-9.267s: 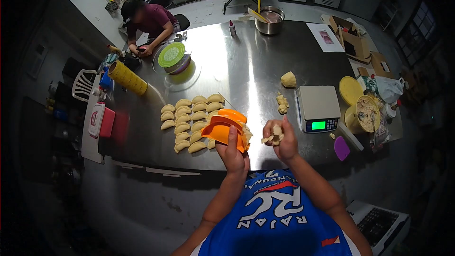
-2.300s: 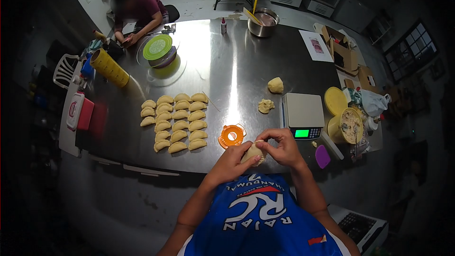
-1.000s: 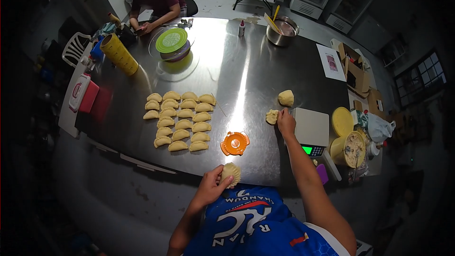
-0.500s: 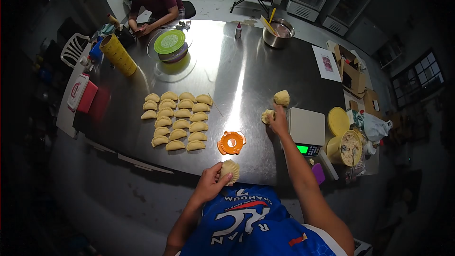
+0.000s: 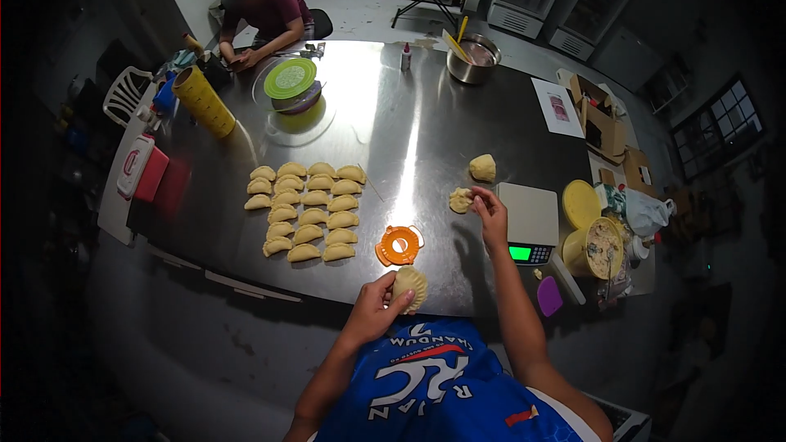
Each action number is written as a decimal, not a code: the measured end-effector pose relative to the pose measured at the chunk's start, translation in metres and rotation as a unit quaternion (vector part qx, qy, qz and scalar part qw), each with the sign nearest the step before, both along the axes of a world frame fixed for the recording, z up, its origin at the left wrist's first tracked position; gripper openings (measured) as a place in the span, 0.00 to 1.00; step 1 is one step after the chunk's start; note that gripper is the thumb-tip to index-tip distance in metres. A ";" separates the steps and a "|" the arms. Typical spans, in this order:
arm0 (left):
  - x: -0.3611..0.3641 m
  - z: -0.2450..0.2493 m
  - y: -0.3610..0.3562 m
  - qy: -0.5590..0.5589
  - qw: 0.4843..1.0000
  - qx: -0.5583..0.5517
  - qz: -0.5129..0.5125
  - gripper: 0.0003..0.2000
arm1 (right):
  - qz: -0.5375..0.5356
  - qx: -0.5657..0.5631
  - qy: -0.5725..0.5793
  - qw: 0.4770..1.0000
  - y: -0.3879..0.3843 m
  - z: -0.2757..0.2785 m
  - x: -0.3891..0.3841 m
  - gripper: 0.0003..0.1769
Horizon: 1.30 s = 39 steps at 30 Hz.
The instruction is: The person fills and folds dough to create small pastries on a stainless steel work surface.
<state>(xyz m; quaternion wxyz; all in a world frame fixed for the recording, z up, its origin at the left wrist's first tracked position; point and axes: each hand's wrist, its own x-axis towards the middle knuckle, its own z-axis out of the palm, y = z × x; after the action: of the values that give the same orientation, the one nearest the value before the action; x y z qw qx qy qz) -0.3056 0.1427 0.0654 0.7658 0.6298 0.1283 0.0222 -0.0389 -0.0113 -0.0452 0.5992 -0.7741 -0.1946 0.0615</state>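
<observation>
At far left, a red container [image 5: 153,174] with a pale lid; next, a large yellow roll [image 5: 204,103] and, seated behind the steel table [image 5: 499,135], another person [image 5: 281,6]. Set out in rough columns, roughly twenty crimped half-moon pastries [image 5: 308,233], apparently already filled and sealed. In the left hand [image 5: 372,311], gripped between thumb and fingers near the table's front edge, one more half-moon pastry [image 5: 412,288], crimped along its curved edge and to all appearance nearly or fully shaped, but apart from the rows. Just beyond it, flat on the steel, an orange dough press [image 5: 399,245] with nothing in it.

Farther right, a small dough lump [image 5: 460,200], unshaped, with the right hand [image 5: 493,217] at its edge, fingers partly curled; impossible to tell whether pinching any dough. Behind, a larger dough ball [image 5: 482,168], also unshaped. Then a digital scale [image 5: 526,213], lit but bare, a purple scraper [image 5: 550,296], and a yellow tub [image 5: 575,253] with plenty of filling [image 5: 603,245] left.
</observation>
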 end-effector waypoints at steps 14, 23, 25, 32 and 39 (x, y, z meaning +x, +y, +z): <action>0.036 0.026 -0.025 -0.078 0.985 0.131 -0.078 0.15 | 0.235 0.037 -0.012 0.971 -0.030 0.162 -0.120 0.16; 0.037 0.038 -0.029 -0.078 0.970 0.176 -0.147 0.15 | 0.209 0.028 -0.049 0.976 -0.044 0.169 -0.125 0.07; 0.038 0.031 -0.033 -0.071 0.985 0.077 -0.138 0.15 | 0.201 0.031 -0.050 0.978 -0.044 0.173 -0.127 0.06; 0.041 0.037 -0.031 -0.044 0.981 0.120 -0.144 0.21 | 0.228 0.006 -0.121 0.966 -0.046 0.178 -0.127 0.05; 0.042 0.045 -0.031 -0.043 0.977 0.146 -0.149 0.19 | 0.224 0.014 -0.115 0.968 -0.048 0.182 -0.125 0.07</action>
<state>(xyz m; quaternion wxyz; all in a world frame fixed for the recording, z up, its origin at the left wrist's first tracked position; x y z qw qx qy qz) -0.2640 0.1116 0.1100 0.6650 0.7454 -0.0047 -0.0466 -0.1638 -0.0594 0.1371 0.5543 -0.7045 -0.4312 0.1023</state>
